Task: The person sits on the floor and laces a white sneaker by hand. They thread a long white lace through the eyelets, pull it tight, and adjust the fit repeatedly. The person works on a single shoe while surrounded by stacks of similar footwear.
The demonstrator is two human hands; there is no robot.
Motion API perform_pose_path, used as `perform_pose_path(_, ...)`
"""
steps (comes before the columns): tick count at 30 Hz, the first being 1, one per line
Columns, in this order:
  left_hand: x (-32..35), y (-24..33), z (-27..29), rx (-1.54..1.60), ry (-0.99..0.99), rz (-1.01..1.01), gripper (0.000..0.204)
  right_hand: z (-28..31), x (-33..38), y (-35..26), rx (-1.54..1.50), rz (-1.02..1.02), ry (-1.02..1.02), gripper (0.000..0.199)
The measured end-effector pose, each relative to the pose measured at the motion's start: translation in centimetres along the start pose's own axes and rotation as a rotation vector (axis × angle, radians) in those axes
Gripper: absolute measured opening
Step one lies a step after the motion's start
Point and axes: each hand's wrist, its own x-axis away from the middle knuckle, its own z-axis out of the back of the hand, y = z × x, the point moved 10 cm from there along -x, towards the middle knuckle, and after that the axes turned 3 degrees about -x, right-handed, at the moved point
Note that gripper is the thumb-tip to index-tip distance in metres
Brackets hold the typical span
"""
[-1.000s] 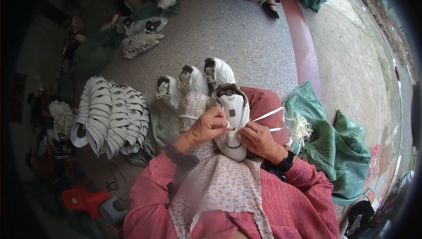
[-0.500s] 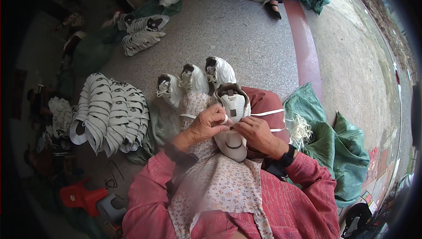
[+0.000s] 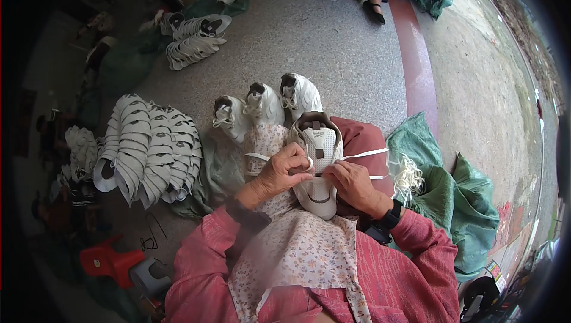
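Note:
A white sneaker point(image 3: 322, 140) with a brown lining rests on my lap, its toe toward me. White lace point(image 3: 364, 154) ends stick out on both sides of it. My left hand point(image 3: 282, 169) is at the shoe's left edge, thumb and fingers closed on the lace, which curls up at the fingertips. My right hand point(image 3: 352, 183) lies over the shoe's right side, its fingers pinching the lace across the front. Some of the lacing is hidden under the fingers. Three laced white sneakers point(image 3: 264, 104) stand just beyond my knees.
Nested stacks of white shoe uppers point(image 3: 153, 150) fill the left. On the right, a bundle of white laces point(image 3: 408, 178) lies by a green sack point(image 3: 474, 204). A red stool point(image 3: 110, 262) is at lower left. Another person's foot point(image 3: 374, 11) shows at the top.
My hands have drawn slightly apart, leaving a gap between the fingertips over the shoe. The lace is still in both hands, and the view has shifted a little.

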Motion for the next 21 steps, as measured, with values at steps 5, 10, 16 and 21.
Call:
perform_pose_path(5, -0.1, 0.5, 0.2, -0.056, 0.004, -0.036, 0.023, 0.0, -0.5, 0.1, -0.007, 0.011, -0.051, 0.016)
perform_pose_path(10, -0.3, 1.8, 0.3, -0.169, -0.008, -0.097, 0.022, -0.5, -0.5, 0.0, 0.039, -0.032, -0.145, 0.013)
perform_pose_path(16, -0.6, 3.5, -0.2, -0.330, -0.010, -0.187, 0.023, -0.6, -0.8, 0.0, 0.028, -0.011, -0.154, 0.018)
perform_pose_path(21, 0.0, 5.5, -0.2, -0.536, 0.069, -0.264, 0.019, 1.0, -2.1, -1.5, 0.006, 0.012, -0.201, 0.033)
